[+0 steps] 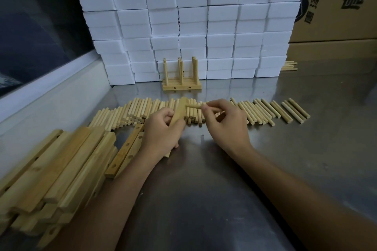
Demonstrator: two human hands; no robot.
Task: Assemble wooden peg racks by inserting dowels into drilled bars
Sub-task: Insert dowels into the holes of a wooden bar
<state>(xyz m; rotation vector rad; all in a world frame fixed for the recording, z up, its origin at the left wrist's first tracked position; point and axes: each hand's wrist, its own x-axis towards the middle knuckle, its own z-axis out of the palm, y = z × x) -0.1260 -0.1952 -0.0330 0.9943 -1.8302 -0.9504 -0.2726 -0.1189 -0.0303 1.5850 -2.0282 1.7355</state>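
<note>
Insertion is the step in hand: the left hand [163,128] grips a drilled bar [179,112] with its fingers curled round it, holding it tilted above the tabletop [204,179], while the right hand [226,122] pinches a dowel [193,106] between thumb and fingertips and lays its far end against the bar's upper part. Whether the tip has entered a hole cannot be told, as the bar's face there is turned away. Behind the hands a long row of loose dowels [265,110] lies across the tabletop, a heap of spare bars [61,165] sits to the left, and one finished rack [181,79] stands upright against a wall of white boxes [193,22]. By my judgement the next move calls for lining the dowel square to the hole and pushing it straight home while the left hand braces the bar, then reaching to the row for another dowel.
</note>
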